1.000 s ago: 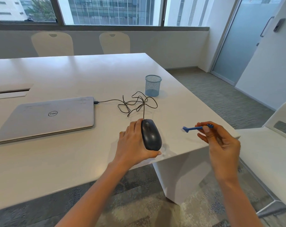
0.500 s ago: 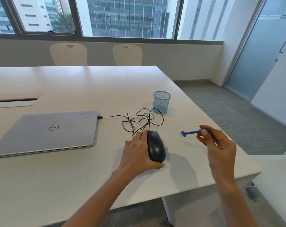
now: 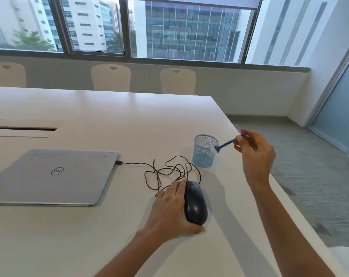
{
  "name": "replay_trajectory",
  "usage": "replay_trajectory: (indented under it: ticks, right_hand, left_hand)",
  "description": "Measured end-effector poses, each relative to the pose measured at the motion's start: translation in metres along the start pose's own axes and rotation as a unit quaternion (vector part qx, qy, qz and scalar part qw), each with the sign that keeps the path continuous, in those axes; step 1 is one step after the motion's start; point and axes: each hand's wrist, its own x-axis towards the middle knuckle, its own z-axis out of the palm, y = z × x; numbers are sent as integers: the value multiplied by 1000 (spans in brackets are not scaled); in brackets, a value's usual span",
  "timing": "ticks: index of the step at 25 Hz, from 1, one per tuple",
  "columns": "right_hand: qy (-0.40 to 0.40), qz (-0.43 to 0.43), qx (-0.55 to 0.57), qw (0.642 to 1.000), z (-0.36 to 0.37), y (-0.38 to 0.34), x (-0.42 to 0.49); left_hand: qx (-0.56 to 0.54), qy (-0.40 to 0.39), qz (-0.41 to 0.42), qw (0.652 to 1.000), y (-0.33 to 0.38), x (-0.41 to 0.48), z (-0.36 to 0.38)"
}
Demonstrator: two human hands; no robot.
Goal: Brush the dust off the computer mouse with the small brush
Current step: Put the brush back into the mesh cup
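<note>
A black wired computer mouse (image 3: 195, 204) lies on the white table (image 3: 109, 116). My left hand (image 3: 171, 210) grips it from the left side, thumb under its near end. My right hand (image 3: 253, 152) is raised above the table's right edge and pinches a small blue brush (image 3: 226, 144) by its handle. The pale brush head points left and overlaps the rim of a blue mesh cup (image 3: 204, 150). The brush is well away from the mouse, up and to the right of it.
A closed silver laptop (image 3: 51, 176) lies left of the mouse, with the tangled black cable (image 3: 169, 168) running to its side port. White chairs (image 3: 110, 76) stand at the table's far side. The table's right edge (image 3: 269, 176) drops to grey carpet.
My right hand has lifted the brush up and away toward the mesh cup. My left hand stays on the mouse. The head camera has tilted upward, showing more of the window.
</note>
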Motion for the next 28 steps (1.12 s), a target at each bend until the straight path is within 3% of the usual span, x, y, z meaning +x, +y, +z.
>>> replay_trajectory:
  ticks: [8,16,28]
  right_hand:
    - [-39,-35,-74,996,58,38,60]
    - [-115,-57,-210,969,76,55,67]
    - [-130,-50,-223,965,77,67,68]
  left_hand:
    - [-3,-12,-29,1000,7,13,14]
    - [-22,-22,-53,998,4,15,21]
    - [-25,-27,-59,998,3,15,22]
